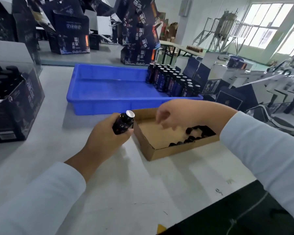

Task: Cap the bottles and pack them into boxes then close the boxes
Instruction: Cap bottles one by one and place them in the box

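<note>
My left hand (107, 135) grips a dark bottle (123, 123) with a silver foil seal and no cap, tilted to the right just left of a shallow cardboard tray (161, 152). Several black caps (196, 133) lie in the tray's right part. Above the tray hovers my right hand (175, 116), fingers hanging loosely apart, blurred, with nothing visible in it. A blue plastic bin (109, 92) behind the tray holds several uncapped dark bottles (172, 81) standing in its right corner. At the left stands an open dark printed box (17, 106) with capped bottles inside.
Stacks of dark printed boxes (70, 34) stand at the back of the white table. More folded boxes (244, 92) lie to the right. The table's front edge (227, 195) runs diagonally at the lower right, with a dark floor and a cable beyond.
</note>
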